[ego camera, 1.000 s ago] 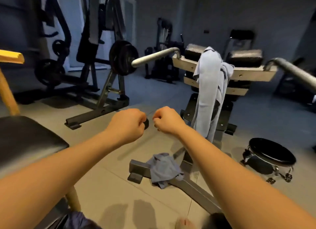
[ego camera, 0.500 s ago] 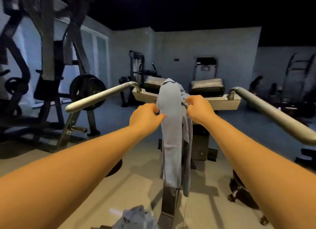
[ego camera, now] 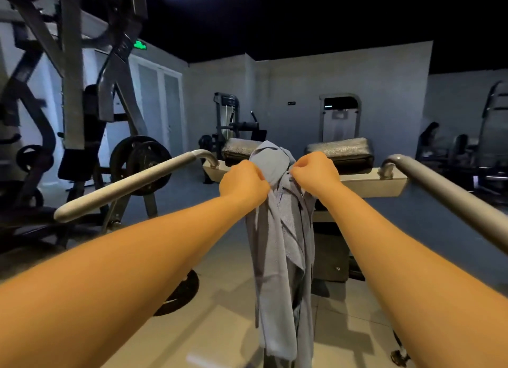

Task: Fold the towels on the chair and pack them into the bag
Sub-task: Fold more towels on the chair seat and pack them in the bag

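Note:
A long grey-blue towel (ego camera: 277, 246) hangs in bunched folds over the top of a gym machine's cream crossbar (ego camera: 368, 181), straight ahead of me. My left hand (ego camera: 243, 181) grips the towel's left edge near the top, fingers curled. My right hand (ego camera: 316, 170) pinches its right edge at the same height. Both arms reach out in front of me. No bag is in view, and the second towel on the floor is out of frame.
Two grey padded handles (ego camera: 129, 185) (ego camera: 450, 192) of the machine stick out toward me on either side. Dark pads (ego camera: 339, 150) sit behind the crossbar. A plate-loaded rack (ego camera: 140, 161) stands left, a weight plate (ego camera: 178, 293) lies on the tiled floor, and a person (ego camera: 428, 137) is far right.
A second ago my fists were held together with nothing in them; then I stepped up and took hold of the hanging towel. The view has tilted up, so the floor towel has dropped out of sight.

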A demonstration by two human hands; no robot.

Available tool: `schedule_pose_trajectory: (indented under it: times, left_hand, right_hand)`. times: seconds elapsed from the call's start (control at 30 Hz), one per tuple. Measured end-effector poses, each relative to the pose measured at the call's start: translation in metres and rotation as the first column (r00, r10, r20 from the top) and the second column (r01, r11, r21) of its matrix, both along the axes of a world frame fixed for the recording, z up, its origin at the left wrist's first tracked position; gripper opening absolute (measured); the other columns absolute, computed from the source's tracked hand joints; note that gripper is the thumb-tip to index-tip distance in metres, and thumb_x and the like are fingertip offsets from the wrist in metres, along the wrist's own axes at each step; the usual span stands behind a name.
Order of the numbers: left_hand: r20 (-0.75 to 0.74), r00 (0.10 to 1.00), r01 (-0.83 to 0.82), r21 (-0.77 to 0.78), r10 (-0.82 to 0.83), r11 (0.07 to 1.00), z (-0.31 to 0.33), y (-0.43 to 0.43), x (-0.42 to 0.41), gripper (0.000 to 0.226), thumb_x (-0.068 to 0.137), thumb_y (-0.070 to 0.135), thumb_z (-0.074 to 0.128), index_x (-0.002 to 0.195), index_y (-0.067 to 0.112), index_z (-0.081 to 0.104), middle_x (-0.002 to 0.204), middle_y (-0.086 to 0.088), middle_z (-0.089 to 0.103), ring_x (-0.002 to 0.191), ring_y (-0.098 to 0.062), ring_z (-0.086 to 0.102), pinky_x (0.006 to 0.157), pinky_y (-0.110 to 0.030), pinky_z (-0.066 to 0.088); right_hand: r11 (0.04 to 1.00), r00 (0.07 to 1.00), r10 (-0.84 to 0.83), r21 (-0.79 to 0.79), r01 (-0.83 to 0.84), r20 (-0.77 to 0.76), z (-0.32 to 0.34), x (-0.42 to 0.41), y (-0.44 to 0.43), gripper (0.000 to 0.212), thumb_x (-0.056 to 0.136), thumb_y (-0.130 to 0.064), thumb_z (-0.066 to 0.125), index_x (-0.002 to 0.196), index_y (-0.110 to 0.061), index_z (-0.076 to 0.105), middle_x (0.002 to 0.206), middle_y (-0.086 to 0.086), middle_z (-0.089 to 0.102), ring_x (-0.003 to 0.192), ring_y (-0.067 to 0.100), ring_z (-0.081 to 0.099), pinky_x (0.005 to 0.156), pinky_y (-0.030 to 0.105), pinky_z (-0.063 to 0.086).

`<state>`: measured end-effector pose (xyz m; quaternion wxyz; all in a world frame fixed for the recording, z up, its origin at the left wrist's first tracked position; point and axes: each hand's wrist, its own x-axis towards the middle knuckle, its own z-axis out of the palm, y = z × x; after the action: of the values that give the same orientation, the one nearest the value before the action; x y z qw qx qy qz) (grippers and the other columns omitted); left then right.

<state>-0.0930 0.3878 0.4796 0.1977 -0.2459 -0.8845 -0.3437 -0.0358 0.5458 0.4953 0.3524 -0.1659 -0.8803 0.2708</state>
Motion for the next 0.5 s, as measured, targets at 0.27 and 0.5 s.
schedule_pose_trajectory:
  times: [0.27, 0.5]
  left_hand:
    - [0.158, 0.987, -0.1, 0.446, 0.031, 0.889, 0.053, -0.071, -0.026, 0.011, 0.094, 0.008, 0.057, 0.089, 0.007, 0.067, 0.082, -0.011, 0.06, 0.074, -0.025, 0.052, 0.066, -0.038, 0.045]
    - [0.111, 0.955, -0.281, 0.634, 0.276, 0.721, 0.085, -0.13, -0.029, 0.009, 0.102, 0.019, 0.05, 0.096, 0.014, 0.054, 0.083, 0.001, 0.05, 0.074, -0.021, 0.046, 0.056, -0.032, 0.034]
  right_hand:
    - [0.995, 0.992, -0.032, 0.096, 0.02, 0.119, 0.002, -0.002, -0.006, 0.011, 0.086, -0.023, 0.074, 0.077, -0.017, 0.076, 0.075, 0.003, 0.069, 0.072, 0.021, 0.063, 0.057, 0.028, 0.046]
    - [0.993, 0.991, -0.1, 0.07, 0.094, 0.086, 0.002, -0.004, -0.012, 0.015, 0.091, -0.025, 0.069, 0.085, -0.012, 0.071, 0.08, 0.008, 0.067, 0.072, 0.028, 0.062, 0.061, 0.031, 0.046]
